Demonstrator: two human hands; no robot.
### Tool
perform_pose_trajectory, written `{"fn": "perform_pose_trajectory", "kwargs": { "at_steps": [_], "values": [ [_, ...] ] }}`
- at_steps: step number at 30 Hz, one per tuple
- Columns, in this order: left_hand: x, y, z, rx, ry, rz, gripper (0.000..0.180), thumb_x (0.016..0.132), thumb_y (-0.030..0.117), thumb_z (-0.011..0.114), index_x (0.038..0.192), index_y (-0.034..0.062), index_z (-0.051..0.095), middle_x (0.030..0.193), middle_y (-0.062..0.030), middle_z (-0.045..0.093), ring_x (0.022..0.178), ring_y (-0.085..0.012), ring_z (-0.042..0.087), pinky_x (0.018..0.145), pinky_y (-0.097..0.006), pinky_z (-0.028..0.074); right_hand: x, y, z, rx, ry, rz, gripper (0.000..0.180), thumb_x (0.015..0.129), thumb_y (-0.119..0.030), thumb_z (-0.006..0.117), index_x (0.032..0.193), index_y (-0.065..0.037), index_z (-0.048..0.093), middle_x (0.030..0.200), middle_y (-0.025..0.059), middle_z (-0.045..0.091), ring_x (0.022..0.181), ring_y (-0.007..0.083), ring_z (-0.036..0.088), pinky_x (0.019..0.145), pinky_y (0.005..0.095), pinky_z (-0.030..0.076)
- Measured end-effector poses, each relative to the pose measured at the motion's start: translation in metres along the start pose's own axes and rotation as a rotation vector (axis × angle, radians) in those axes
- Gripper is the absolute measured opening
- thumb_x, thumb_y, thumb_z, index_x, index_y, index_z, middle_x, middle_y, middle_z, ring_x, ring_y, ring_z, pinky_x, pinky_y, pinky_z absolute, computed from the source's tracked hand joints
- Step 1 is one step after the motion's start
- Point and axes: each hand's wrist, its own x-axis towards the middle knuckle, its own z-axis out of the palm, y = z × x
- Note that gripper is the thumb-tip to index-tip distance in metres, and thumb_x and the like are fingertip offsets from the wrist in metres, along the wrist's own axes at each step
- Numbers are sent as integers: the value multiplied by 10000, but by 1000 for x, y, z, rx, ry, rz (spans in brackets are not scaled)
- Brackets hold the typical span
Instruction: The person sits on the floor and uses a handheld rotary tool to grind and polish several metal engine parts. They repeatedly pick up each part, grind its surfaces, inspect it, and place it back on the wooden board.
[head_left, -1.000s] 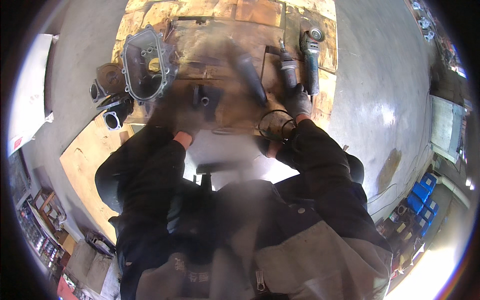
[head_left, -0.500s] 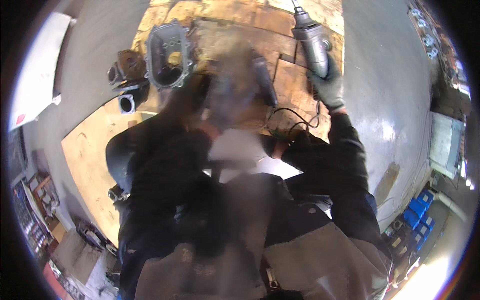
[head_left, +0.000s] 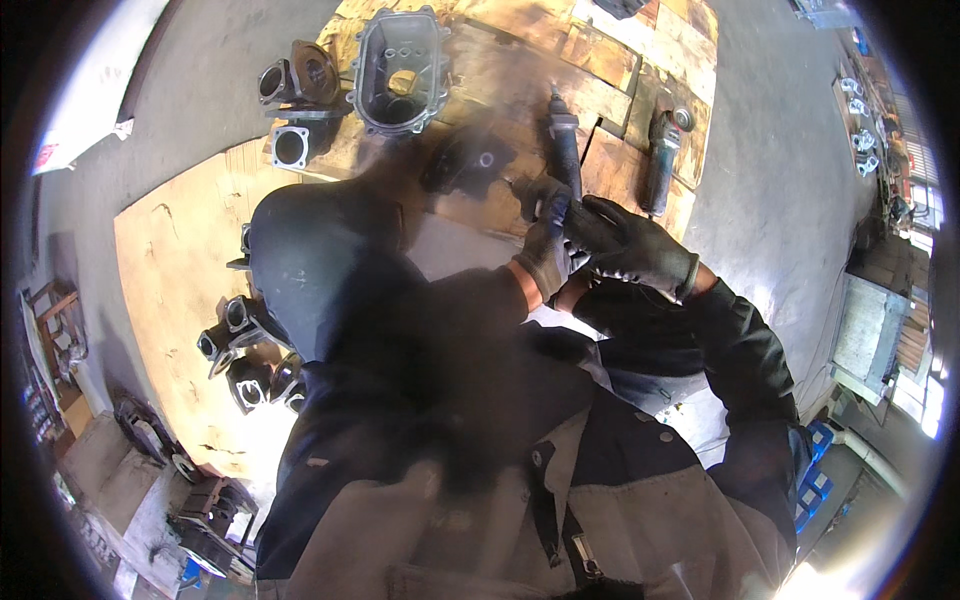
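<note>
Both my hands wear dark gloves and meet in front of my chest. My left hand [head_left: 545,250] grips the lower body of a slim dark straight grinder [head_left: 564,140] that points away from me over the wooden boards. My right hand [head_left: 625,245] lies against the left glove and the tool's rear end, fingers curled. Whether it grips the tool itself I cannot tell. A second, thicker angle grinder [head_left: 662,150] lies on the boards to the right of the hands, untouched.
A large grey cast metal housing [head_left: 400,70] lies open on the wooden boards [head_left: 170,260] ahead. Smaller cast flanged parts [head_left: 295,85] sit at its left, more castings [head_left: 240,350] by my left knee. Concrete floor surrounds the boards; shelving and blue crates [head_left: 815,480] stand right.
My right hand has left the angle grinder on the boards and come back to join the left hand on the straight grinder. The view has tilted down and closer.
</note>
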Motion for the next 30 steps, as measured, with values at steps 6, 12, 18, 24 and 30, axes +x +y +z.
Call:
{"fn": "perform_pose_trajectory", "kwargs": {
  "at_steps": [6, 12, 18, 24, 30],
  "values": [
    [10, 6, 0, -20, 1, 60, 563, 946, 585, 680, 1314, 172, 575, 1234, -61, 646, 1160, -263, 625, 1046, -482, 501, 10, -5, -5, 139, -2, -8, 851, 854, -116, 757, 1588, 1, 344, 1469, 159, 561, 1323, 213, 544, 1091, 361, 453],
    [18, 13, -1, -105, -29, 94, 556, 959, 601, 649, 1301, 168, 589, 1228, -54, 645, 1146, -252, 626, 1039, -476, 505, 31, 9, -11, -90, 34, -65, 718, 911, -279, 728, 1514, -13, 444, 1293, 218, 675, 1159, 274, 679, 975, 388, 530],
    [36, 16, -5, -179, -9, 71, 568, 953, 623, 641, 1307, 181, 591, 1216, -38, 648, 1143, -234, 625, 1021, -454, 513, 47, 7, -18, -337, 68, -143, 674, 902, -310, 733, 1471, -28, 508, 1222, 250, 697, 1133, 340, 701, 962, 410, 543],
    [43, 23, -3, -194, -151, 127, 651, 927, 696, 620, 1327, 184, 580, 1210, -30, 655, 1136, -219, 627, 1004, -445, 523, 62, -5, -27, -476, 59, -263, 632, 907, -210, 732, 1463, -5, 514, 1234, 204, 706, 1110, 279, 693, 973, 391, 538],
    [37, 36, 2, -194, -90, 110, 621, 966, 676, 565, 1327, 171, 574, 1259, -60, 658, 1145, -234, 640, 1006, -441, 534, 70, -19, -27, -409, 27, -195, 638, 906, -190, 731, 1466, 27, 516, 1251, 206, 700, 1085, 242, 685, 969, 356, 532]
  ]
}}
